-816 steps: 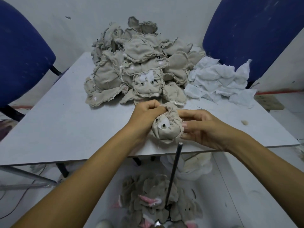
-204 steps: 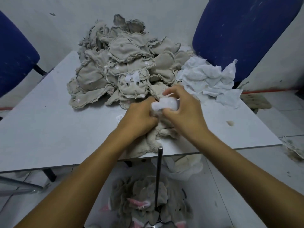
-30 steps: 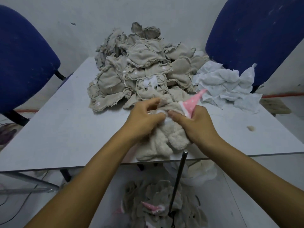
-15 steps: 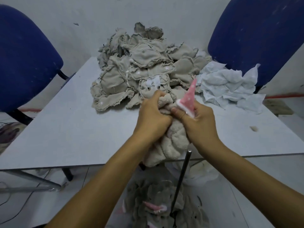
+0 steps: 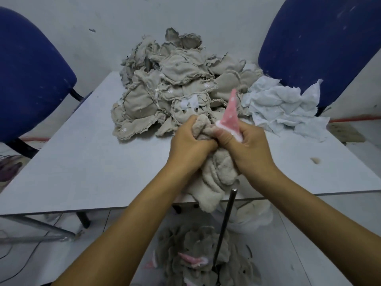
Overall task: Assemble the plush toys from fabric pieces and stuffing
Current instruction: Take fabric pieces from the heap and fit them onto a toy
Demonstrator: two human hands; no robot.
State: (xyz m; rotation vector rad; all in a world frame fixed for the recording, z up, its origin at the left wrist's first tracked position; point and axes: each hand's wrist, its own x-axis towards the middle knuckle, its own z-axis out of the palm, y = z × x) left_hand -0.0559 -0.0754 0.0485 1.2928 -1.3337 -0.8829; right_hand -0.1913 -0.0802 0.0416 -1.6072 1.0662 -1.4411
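You see a beige fluffy plush toy [image 5: 216, 174] with a pink ear [image 5: 231, 118] that has small white dots and a white edge. The heap of fabric pieces [image 5: 177, 87] is beige-grey, the crumpled cloth [image 5: 282, 106] beside it pale blue-white. The surface [image 5: 99, 162] is light grey, both chairs [image 5: 31, 79] dark blue.

- On the table [image 5: 86, 162], the pile of fabric pieces [image 5: 171, 89] lies at 12 o'clock.
- The stuffing sheets [image 5: 284, 106] lie at 2 o'clock, just beside the pile.
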